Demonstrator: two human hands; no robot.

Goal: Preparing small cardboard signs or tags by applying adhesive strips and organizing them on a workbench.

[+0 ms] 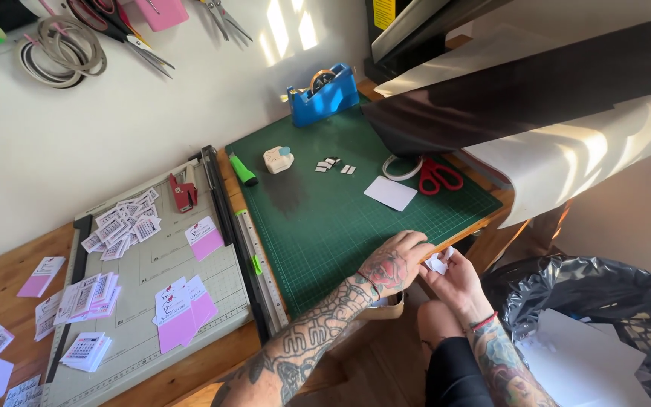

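White scrap of paper (437, 263) sits between both hands, just off the near right edge of the green cutting mat (325, 218). Left hand (395, 262) lies knuckles-up on that mat edge, fingers curled down over the scrap; whether it actually pinches it, cannot tell. Right hand (457, 283) is palm-up just beyond the tabletop edge, fingers half curled, thumb and fingertips touching the scrap from below, loosely holding it.

On the mat: white paper square (390, 193) toward the right side, red-handled scissors (438, 177) and a ring of tape (401, 167) near the far right corner, a few small cut pieces (333, 165) mid-far, a small white block (278, 160) and a green marker (244, 170) near the far left corner. Blue tape dispenser (324, 96) stands at the mat's far edge. Large dark sheet roll (521, 94) overhangs the far right corner.

Left of the mat: paper trimmer (152, 271) with stacks of small pink and white cards (178, 313) and loose printed slips (122, 226) on its bed. Black rubbish bag (604, 301) sits off the table's right edge, beside the right hand.
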